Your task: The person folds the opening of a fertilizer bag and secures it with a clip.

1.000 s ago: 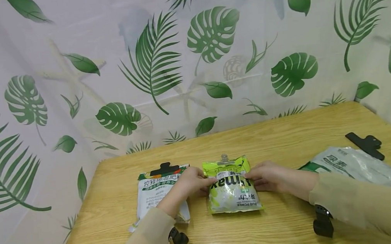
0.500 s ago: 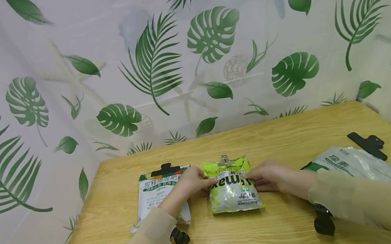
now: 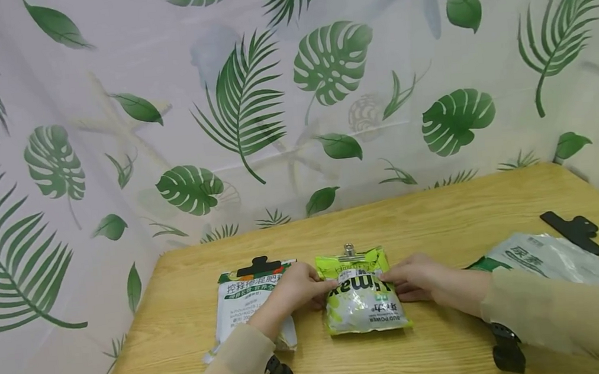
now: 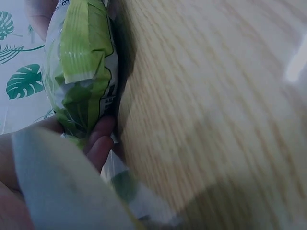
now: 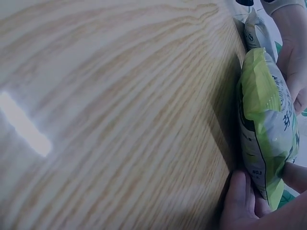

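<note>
A lime-green and white plump bag with black lettering lies on the wooden table, a metal binder clip across its far edge. At its left side my left hand grips it, thumb on the top face. My right hand holds the opposite side the same way, thumb above. In the left wrist view, fingers curl under the bag's edge. The right wrist view shows fingers tucked low beside the bag and the thumb on its upper face.
Left of the bag lies a white fertilizer bag with a black clip, partly behind my left arm. On the right are a silvery-white bag and another black clip. A leaf-printed cloth hangs behind the table.
The head view has tilted slightly, so everything appears a little lower and further right. Both hands keep their hold on the green bag, which stays in place on the table.
</note>
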The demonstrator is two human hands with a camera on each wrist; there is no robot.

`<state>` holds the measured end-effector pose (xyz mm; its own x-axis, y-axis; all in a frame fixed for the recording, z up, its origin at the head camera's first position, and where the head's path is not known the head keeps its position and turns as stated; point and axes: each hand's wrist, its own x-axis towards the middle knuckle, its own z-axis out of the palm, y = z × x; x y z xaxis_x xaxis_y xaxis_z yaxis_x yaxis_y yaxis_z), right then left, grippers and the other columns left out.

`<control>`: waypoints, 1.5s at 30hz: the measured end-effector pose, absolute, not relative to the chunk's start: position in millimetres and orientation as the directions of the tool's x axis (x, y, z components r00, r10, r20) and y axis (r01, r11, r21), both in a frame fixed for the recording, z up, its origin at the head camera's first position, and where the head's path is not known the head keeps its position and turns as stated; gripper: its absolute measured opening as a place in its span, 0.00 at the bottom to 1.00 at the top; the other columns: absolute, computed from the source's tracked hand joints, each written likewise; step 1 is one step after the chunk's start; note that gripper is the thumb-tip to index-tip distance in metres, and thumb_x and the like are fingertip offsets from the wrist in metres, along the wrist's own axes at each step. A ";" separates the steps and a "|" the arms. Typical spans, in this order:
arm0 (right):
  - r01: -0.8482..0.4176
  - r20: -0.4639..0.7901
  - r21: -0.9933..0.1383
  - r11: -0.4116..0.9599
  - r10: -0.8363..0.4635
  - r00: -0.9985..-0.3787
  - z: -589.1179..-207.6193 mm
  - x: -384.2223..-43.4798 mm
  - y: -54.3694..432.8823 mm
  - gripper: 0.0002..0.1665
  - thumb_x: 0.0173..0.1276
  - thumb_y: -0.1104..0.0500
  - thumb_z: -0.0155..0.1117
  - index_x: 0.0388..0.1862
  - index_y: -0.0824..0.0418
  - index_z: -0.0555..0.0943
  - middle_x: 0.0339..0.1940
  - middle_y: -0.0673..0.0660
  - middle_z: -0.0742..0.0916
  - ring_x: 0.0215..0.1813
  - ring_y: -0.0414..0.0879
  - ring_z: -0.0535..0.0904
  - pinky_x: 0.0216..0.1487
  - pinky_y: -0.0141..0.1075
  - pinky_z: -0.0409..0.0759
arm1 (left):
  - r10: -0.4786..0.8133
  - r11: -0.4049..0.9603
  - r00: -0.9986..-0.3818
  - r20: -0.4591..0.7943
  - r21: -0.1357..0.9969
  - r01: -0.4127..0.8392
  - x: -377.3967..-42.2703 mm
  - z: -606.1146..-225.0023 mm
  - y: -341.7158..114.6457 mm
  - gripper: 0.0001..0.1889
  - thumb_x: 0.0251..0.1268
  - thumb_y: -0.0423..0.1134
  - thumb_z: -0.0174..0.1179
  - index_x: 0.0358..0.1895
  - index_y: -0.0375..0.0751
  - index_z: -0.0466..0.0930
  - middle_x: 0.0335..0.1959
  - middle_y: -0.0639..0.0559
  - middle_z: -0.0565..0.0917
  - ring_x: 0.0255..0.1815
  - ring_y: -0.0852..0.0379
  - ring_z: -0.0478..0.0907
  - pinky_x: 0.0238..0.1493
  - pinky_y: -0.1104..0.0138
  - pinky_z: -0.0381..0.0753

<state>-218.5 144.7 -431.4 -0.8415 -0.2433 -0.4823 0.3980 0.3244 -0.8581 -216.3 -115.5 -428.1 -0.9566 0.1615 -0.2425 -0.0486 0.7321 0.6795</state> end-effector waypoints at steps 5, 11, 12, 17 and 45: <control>0.405 -0.487 -0.854 0.326 -0.228 -0.843 -427.7 -219.3 147.3 0.29 0.77 0.58 0.69 0.63 0.81 0.75 0.46 0.60 0.88 0.46 0.46 0.85 0.52 0.39 0.90 | 0.160 0.713 -0.955 -0.250 0.698 -0.064 -218.7 -427.7 -111.8 0.34 0.71 0.46 0.73 0.11 0.52 0.59 0.15 0.51 0.81 0.19 0.57 0.87 0.22 0.68 0.84; 0.414 -0.501 -0.843 0.343 -0.222 -0.836 -421.5 -218.1 147.6 0.30 0.77 0.59 0.68 0.64 0.81 0.72 0.50 0.63 0.85 0.49 0.48 0.85 0.56 0.42 0.89 | 0.163 0.703 -0.951 -0.264 0.707 -0.076 -220.7 -428.5 -110.3 0.34 0.71 0.45 0.73 0.11 0.51 0.59 0.18 0.47 0.86 0.20 0.57 0.87 0.25 0.66 0.87; 0.414 -0.502 -0.843 0.345 -0.225 -0.835 -420.9 -217.7 147.6 0.31 0.77 0.59 0.68 0.65 0.82 0.71 0.51 0.64 0.84 0.49 0.49 0.85 0.57 0.42 0.89 | 0.165 0.704 -0.949 -0.267 0.706 -0.077 -220.8 -428.8 -110.3 0.34 0.71 0.46 0.73 0.11 0.51 0.59 0.18 0.48 0.85 0.20 0.57 0.87 0.24 0.66 0.87; 0.395 -0.495 -0.845 0.361 -0.248 -0.833 -419.5 -216.4 148.2 0.28 0.77 0.60 0.67 0.62 0.82 0.72 0.48 0.62 0.84 0.47 0.48 0.85 0.57 0.44 0.89 | 0.175 0.707 -0.944 -0.278 0.703 -0.076 -221.9 -429.2 -110.4 0.33 0.71 0.46 0.73 0.11 0.51 0.60 0.17 0.48 0.85 0.21 0.56 0.88 0.25 0.66 0.87; 0.341 -0.455 -0.875 0.344 -0.339 -0.823 -424.5 -220.6 157.8 0.25 0.77 0.64 0.64 0.63 0.83 0.74 0.43 0.57 0.90 0.42 0.42 0.86 0.51 0.37 0.89 | 0.177 0.632 -0.915 -0.363 0.755 -0.177 -215.7 -422.9 -116.6 0.17 0.74 0.42 0.70 0.25 0.39 0.80 0.29 0.40 0.91 0.24 0.56 0.88 0.32 0.64 0.91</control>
